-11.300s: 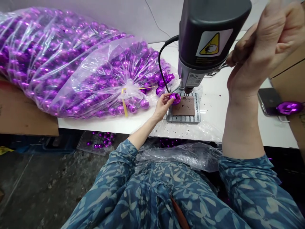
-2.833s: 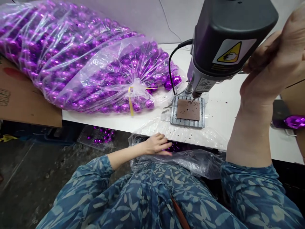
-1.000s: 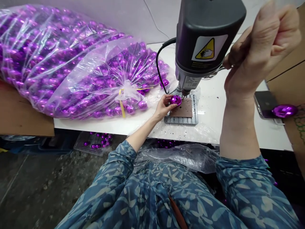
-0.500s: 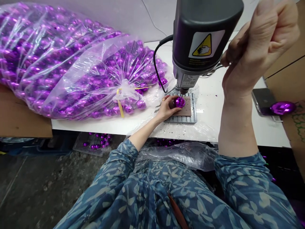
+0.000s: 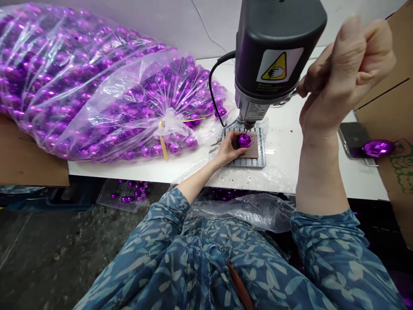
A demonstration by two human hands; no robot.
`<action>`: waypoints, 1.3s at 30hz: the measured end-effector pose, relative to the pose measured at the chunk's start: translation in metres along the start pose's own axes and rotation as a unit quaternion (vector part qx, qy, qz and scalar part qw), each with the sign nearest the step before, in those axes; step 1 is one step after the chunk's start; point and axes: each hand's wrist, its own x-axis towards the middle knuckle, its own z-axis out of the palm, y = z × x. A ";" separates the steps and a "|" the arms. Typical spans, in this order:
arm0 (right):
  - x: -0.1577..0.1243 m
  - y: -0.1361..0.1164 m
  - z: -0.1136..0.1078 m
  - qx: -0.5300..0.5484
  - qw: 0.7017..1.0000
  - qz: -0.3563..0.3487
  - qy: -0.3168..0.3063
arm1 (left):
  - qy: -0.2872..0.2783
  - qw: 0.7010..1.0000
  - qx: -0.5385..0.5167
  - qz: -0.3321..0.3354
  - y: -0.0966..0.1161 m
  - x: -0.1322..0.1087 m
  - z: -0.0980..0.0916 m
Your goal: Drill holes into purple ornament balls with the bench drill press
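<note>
My left hand [image 5: 229, 148] grips a shiny purple faceted ball [image 5: 244, 140] between thumb and fingers. The ball rests on a brown board [image 5: 253, 150] on the slotted metal base [image 5: 262, 160] of a small drill press [image 5: 280, 47]. Right above the ball is the drill bit [image 5: 247, 130]; whether its tip touches the ball I cannot tell. My right hand [image 5: 348, 73] is closed at the right of the drill press, apparently around its feed handle, which the fingers mostly hide.
A big clear bag [image 5: 106, 94] of purple balls fills the table's left side. At the right, a phone [image 5: 353, 137] lies beside another purple ball [image 5: 378, 148], near cardboard [image 5: 400, 107]. Dark shavings dot the white table [image 5: 284, 163]. Below stands a clear bin [image 5: 124, 198] with several balls.
My right hand has come down slightly and a little to the left. My left hand stays on the ball, its fingers drawn in slightly. The view has shifted a little.
</note>
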 end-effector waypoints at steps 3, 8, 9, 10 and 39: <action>-0.010 0.003 -0.003 0.009 1.000 -0.021 0.013 | 0.000 1.000 0.002 0.000 0.000 0.000 0.000; -0.032 0.010 -0.007 0.021 0.996 -0.064 0.054 | -0.005 1.000 0.007 0.001 -0.002 0.000 -0.001; -0.036 0.012 -0.008 0.020 0.996 -0.068 0.056 | -0.005 1.000 0.008 0.002 -0.003 0.000 -0.001; -0.039 0.013 -0.009 0.019 0.995 -0.074 0.061 | -0.005 1.000 0.010 0.004 -0.003 0.000 -0.001; -0.069 0.053 -0.030 0.010 0.982 -0.172 0.075 | -0.003 1.000 0.007 0.010 -0.007 0.000 0.000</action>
